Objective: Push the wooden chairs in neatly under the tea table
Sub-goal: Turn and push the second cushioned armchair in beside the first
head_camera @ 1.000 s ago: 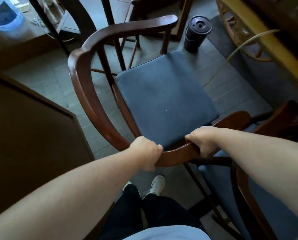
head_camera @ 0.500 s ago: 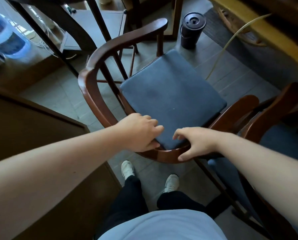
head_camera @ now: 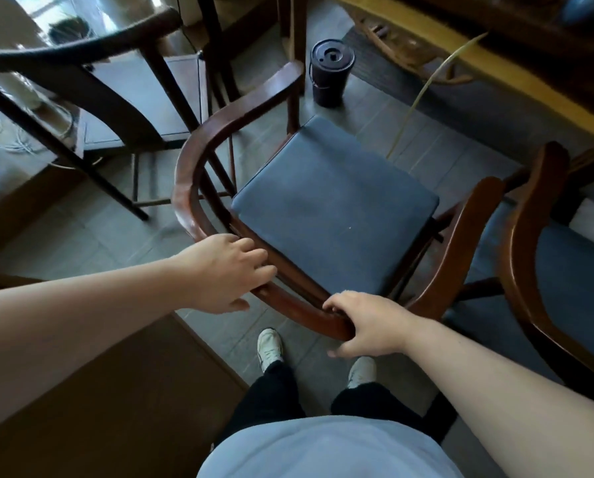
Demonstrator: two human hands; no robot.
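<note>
A wooden chair [head_camera: 199,174] with a curved brown back rail and a blue seat cushion [head_camera: 333,215] stands in front of me. It faces the yellowish tea table [head_camera: 516,81] at the upper right. My left hand [head_camera: 226,270] lies over the left part of the rail, fingers stretched along it and thumb underneath. My right hand [head_camera: 368,326] cups the middle of the rail, fingers on top and thumb below. A second wooden chair [head_camera: 520,257] with a blue cushion stands close on the right, its arm beside the first chair's arm.
A black cylindrical container [head_camera: 330,77] stands on the tiled floor beyond the chair. A dark chair [head_camera: 116,98] is at the upper left, and a brown panel [head_camera: 81,391] fills the lower left. A pale cord [head_camera: 416,98] hangs from the table. My feet are just behind the chair.
Both hands have gone from tight fists on the back rail to a looser hold. The chair has slid away from me toward the table, next to the right chair.
</note>
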